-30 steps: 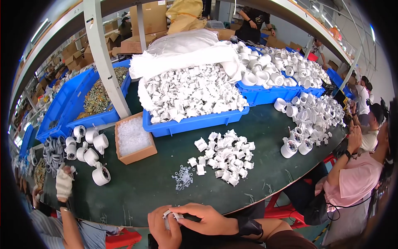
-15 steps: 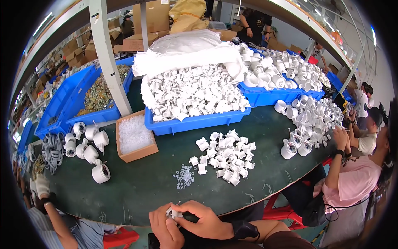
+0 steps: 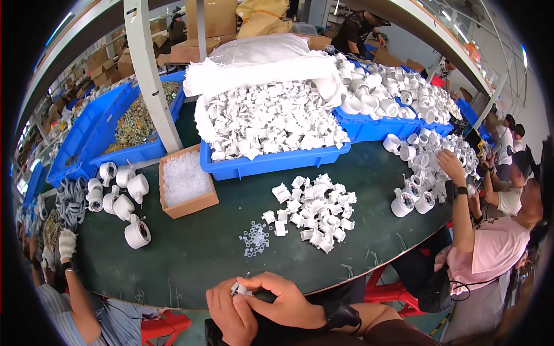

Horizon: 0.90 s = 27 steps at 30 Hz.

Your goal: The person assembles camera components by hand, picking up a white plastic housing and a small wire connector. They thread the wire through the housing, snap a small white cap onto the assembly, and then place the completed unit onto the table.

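Observation:
Close to the table's front edge, my left hand [image 3: 229, 311] and my right hand [image 3: 283, 301] are both closed on one small white plastic part [image 3: 241, 289]. Fingers cover most of it, so its full shape is hidden. Ahead of my hands lies a loose cluster of small translucent rings [image 3: 255, 238]. Just right of the rings, a pile of white plastic parts [image 3: 317, 212] rests on the dark green table [image 3: 190, 254].
A blue bin [image 3: 277, 165] heaped with similar white parts stands behind the pile. Left of it is a cardboard box [image 3: 190, 210] of translucent pieces. White round housings [image 3: 137, 232] sit further left. A co-worker in pink [image 3: 490, 248] reaches into housings at right.
My hands still hold the white part, with slight finger movement. The right co-worker's arm has stretched forward to the housings. At left, a co-worker's gloved hand has shifted.

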### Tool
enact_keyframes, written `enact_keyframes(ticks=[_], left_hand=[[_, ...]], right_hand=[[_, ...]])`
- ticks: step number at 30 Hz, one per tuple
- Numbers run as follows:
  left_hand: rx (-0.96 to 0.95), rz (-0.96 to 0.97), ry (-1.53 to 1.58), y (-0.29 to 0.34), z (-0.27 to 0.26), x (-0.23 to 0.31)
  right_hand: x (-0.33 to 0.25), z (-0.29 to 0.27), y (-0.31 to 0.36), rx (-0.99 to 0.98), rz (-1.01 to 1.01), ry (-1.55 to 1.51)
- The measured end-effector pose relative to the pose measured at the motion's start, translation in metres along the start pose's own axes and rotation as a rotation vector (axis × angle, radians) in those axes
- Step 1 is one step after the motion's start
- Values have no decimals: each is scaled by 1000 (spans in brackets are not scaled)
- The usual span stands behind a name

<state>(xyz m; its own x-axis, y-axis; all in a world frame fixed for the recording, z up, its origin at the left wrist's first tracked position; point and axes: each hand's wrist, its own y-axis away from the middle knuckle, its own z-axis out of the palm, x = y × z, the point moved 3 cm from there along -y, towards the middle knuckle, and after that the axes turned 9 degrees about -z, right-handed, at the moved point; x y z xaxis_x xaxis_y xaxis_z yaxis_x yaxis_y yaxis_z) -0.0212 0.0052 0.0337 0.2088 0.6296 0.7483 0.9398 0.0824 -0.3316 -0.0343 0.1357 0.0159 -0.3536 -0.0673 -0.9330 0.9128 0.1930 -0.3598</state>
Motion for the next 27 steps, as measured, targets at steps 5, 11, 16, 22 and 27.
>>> enact_keyframes(ticks=[5,11,16,22,27], left_hand=[[49,-2,-16,-2,5,1],[39,-6,-56,4,2,0],[-18,21,-45,2,-3,-9],[-67,90,62,-16,1,-13],[-19,76,25,-12,1,-19]], right_hand=[[3,6,2,132,-174,153],[3,7,6,145,-101,33],[3,3,4,49,38,-47],[0,-5,0,96,182,-91],[6,3,-2,87,96,-109]])
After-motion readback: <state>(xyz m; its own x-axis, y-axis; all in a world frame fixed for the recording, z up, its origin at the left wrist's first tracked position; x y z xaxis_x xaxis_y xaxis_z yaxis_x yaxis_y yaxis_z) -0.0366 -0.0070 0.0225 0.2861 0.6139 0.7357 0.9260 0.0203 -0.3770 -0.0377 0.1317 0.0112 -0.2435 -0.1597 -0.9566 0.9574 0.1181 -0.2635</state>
